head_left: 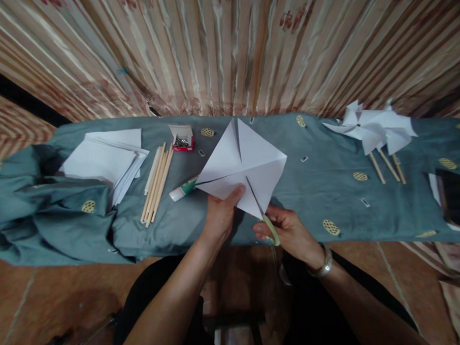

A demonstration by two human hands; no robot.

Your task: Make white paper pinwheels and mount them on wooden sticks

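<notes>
Farthest left, the teal cloth (322, 189) over the table lies bunched in folds at the table's left end, and just past the folds a loose stack of white sheets (100, 160) rests near the far edge. Beside the stack lies a bundle of wooden sticks (157, 183), pointing from the far edge toward the near one. A small red box of pins (182, 141) stands open by the far edge, and a glue tube (183, 190) lies just right of the sticks, its end hidden under the paper square (245, 167). That square is held up over the middle of the table, slit along its diagonals. The left hand (220, 216) pinches its lower corner, thumb on top and fingers beneath. The right hand (289, 231), a bracelet (323, 265) on its wrist, is closed around the green handle of the scissors (268, 227), whose blades run into the slit at the near corner of the square. Toward the far right corner lie white pinwheels (373, 128) on sticks, and a dark flat object (458, 198) sits at the right end.
</notes>
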